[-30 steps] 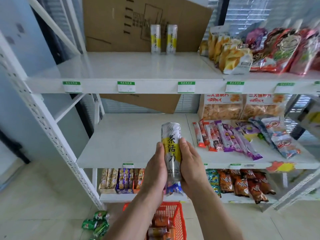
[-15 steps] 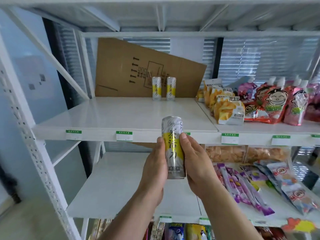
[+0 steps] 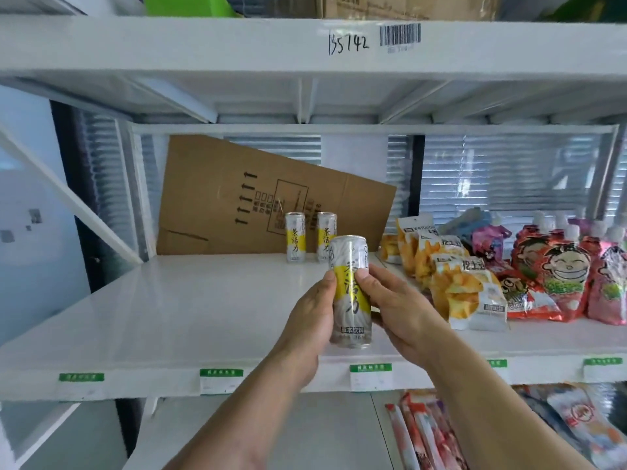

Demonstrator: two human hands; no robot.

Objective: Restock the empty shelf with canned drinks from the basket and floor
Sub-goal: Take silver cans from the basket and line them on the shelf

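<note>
Both hands on one can (image 3: 350, 293), frame centre, upright, held over the front part of the white shelf (image 3: 190, 317). Left hand (image 3: 310, 320) wraps its left side, right hand (image 3: 390, 300) its right, thumb across the yellow label; each grip curled round the can. Two matching cans (image 3: 295, 237) stand side by side at the shelf's back, against tilted cardboard (image 3: 237, 198). Snack bags (image 3: 471, 293) right of centre.

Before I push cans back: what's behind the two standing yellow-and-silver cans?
A tilted brown cardboard sheet leans behind the two yellow-and-silver cans, with window blinds beyond. What it covers stays hidden.
</note>
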